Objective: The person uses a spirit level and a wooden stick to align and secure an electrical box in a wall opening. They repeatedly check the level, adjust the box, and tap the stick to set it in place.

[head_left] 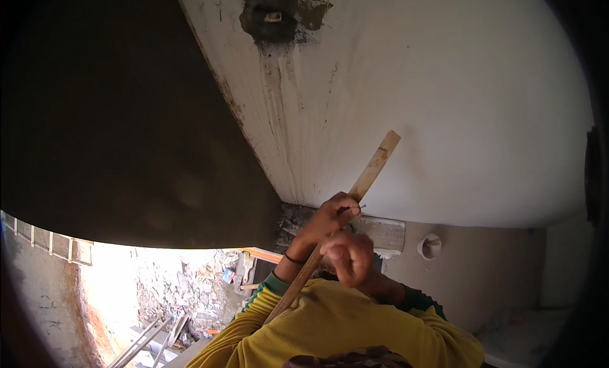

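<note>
A long, narrow wooden strip (374, 168) slants across in front of my chest, its far end up against the backdrop of the white wall. My left hand (328, 219) is closed around the strip near its middle. At those fingertips a thin, dark nail-like piece (362, 207) sticks out to the right. Just below and to the right, my right hand (353, 257) is curled into a fist beside the strip. Whatever it may grip is hidden behind its fingers. The strip's lower end runs down along my left sleeve (257, 304).
The white wall (482, 108) has a dark patch (269, 16) with streaks. A large dark surface (127, 120) fills the left. Rubble (193, 289) lies outside at lower left. A white round container (429, 246) and a pale slab (384, 231) are beyond my hands.
</note>
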A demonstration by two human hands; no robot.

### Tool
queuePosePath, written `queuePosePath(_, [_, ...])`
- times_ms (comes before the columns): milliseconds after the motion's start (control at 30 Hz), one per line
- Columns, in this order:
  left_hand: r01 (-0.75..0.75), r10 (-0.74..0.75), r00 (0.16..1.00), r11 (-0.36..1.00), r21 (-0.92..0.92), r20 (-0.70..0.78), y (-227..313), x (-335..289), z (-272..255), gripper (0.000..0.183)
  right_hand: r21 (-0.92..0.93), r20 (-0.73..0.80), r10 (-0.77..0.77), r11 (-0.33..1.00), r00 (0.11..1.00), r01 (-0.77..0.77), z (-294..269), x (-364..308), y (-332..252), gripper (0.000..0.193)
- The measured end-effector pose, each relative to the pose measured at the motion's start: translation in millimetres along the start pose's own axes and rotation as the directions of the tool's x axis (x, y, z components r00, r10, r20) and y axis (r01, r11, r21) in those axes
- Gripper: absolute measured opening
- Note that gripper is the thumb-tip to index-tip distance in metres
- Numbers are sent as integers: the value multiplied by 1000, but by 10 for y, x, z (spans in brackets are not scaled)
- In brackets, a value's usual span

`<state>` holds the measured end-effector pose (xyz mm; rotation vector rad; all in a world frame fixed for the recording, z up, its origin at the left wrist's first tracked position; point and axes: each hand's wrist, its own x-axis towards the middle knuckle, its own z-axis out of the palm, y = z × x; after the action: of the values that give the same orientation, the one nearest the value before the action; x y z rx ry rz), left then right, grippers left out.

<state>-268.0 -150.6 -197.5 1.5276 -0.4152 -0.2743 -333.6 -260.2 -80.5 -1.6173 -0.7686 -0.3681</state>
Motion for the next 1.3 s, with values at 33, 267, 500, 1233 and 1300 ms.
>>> queuePosePath(33, [-128,123,991,988,-92,-57,29,75,7,13,19,-199,208,978,958,-208,-169,-21,0,18])
queuePosePath(267, [256,-249,966,955,-152,67,103,385,70,18,688,-112,893,387,437,-614,-1027,-762,956,32])
queuePosePath(500, [218,-208,975,967,-130,81,-150,599,157,18,713,-390,800,576,457,-400,-622,-935,1308,36])
queuePosePath(1233, [102,-41,989,878,-467,139,-212,861,259,25,-505,-520,1,806,854,-308,-1093,-408,1413,16])
queuePosePath(1300, [59,8,991,859,-509,130,-458,865,178,25,-580,-424,-8,770,905,-265,-1143,-345,1469,18])
